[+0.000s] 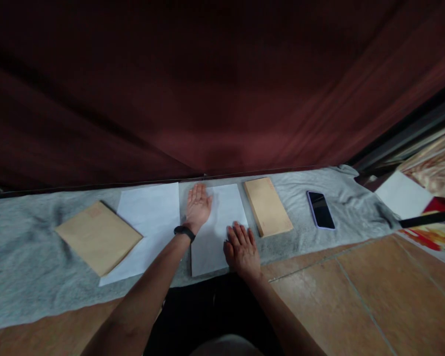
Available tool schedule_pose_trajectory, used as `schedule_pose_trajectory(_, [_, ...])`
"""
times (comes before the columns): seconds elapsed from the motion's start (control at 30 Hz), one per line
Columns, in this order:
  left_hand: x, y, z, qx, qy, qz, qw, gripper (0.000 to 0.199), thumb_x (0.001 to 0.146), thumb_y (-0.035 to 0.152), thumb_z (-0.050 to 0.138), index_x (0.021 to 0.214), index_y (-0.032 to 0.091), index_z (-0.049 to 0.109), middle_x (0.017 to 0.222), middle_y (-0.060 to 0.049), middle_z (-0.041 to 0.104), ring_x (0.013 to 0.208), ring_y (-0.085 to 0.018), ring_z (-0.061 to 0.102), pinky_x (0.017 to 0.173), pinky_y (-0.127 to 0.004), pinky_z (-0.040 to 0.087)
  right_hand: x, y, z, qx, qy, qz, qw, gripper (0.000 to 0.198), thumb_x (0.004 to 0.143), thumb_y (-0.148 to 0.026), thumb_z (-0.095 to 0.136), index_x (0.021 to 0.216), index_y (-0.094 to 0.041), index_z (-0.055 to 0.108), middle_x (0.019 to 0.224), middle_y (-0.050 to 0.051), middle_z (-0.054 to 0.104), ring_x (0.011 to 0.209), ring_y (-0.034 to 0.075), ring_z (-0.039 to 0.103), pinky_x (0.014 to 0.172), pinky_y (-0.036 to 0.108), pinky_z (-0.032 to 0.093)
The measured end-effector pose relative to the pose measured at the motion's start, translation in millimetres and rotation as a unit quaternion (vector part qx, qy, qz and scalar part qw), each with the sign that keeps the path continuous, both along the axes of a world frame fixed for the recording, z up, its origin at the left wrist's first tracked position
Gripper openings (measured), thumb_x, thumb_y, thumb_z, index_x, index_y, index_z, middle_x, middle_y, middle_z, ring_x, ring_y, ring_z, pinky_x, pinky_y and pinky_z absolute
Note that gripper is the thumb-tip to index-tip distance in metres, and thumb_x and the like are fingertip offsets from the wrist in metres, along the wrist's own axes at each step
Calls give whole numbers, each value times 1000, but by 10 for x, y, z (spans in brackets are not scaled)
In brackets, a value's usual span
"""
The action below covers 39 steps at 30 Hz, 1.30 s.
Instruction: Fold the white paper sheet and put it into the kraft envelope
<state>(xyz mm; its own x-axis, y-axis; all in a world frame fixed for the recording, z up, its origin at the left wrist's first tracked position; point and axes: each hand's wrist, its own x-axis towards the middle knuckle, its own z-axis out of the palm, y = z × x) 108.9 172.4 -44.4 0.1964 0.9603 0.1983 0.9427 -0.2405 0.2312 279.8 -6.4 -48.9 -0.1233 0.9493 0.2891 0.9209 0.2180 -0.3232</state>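
Head view: at lower centre, your left hand (198, 206) and right hand (243, 251), grips unclenched, seemingly flatten white paper (212, 249), next needing even pressure.

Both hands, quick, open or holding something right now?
Left hand: open, at the far left corner of the white paper, no grip visible.
Right hand: open, at the paper's right edge, no grip visible.

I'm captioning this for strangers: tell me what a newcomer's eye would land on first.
It would probably land first on the left hand and right hand at the white paper, lower centre. Next come the dark red expanse filling the top and the phone right of the tan stack.
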Motion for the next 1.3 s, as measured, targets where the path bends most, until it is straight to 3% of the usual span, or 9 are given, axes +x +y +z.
schedule_pose_trajectory(0.13, [531,-111,-14,-26,4,-236,971,55,104,42,27,152,20,40,160,-6,39,150,-21,30,124,-43,22,-3,4,-22,7,4,-3,1000,50,100,-32,50,149,-22,46,153,12,48,142,30,43,119,52,28])
schedule_pose_trajectory(0.2, [669,-102,-36,-27,13,-281,959,52,103,44,30,150,26,44,159,-2,41,150,-21,31,125,-44,20,-5,5,-42,12,2,-5,1000,51,100,-32,50,150,-22,45,153,12,48,142,30,44,119,53,29])
schedule_pose_trajectory(0.3, [649,34,-51,-19,12,-261,965,52,103,45,30,150,27,44,160,-2,39,150,-21,30,125,-44,18,-7,6,-62,15,-2,-4,1000,53,99,-32,50,151,-22,43,154,12,46,141,31,44,119,53,29])
schedule_pose_trajectory(0.5, [310,432,-34,-25,2,-166,986,56,102,44,30,153,23,40,159,-3,40,151,-22,29,124,-45,19,-14,10,-47,20,-5,-3,1000,53,100,-32,49,152,-24,42,155,11,45,140,31,46,118,54,29])
schedule_pose_trajectory(0.67, [175,425,-58,-25,-1,-100,995,59,102,42,27,154,17,38,160,-9,37,151,-26,28,124,-48,19,-15,11,-38,23,-2,-1,1000,53,100,-33,48,152,-24,42,155,11,45,141,30,45,119,53,29])
schedule_pose_trajectory(0.83, [122,-105,-65,4,5,-121,993,56,102,41,29,152,21,41,160,-8,37,151,-27,27,124,-52,20,-3,7,-19,18,7,-2,1000,51,100,-30,47,151,-21,44,153,12,48,142,29,44,119,52,29])
schedule_pose_trajectory(1.13, [47,-1623,-41,17,39,-160,986,52,101,35,39,151,25,41,160,-4,38,150,-24,30,124,-50,25,18,-3,-43,26,5,0,1000,50,102,-22,37,152,-17,41,152,11,49,143,26,43,121,49,27])
schedule_pose_trajectory(1.3, [-109,-1970,-14,29,45,-134,990,53,100,38,43,151,23,43,158,-6,41,148,-27,35,121,-50,31,6,17,-28,21,-4,-6,1000,49,102,-22,39,151,-16,42,153,12,47,144,26,41,121,49,26])
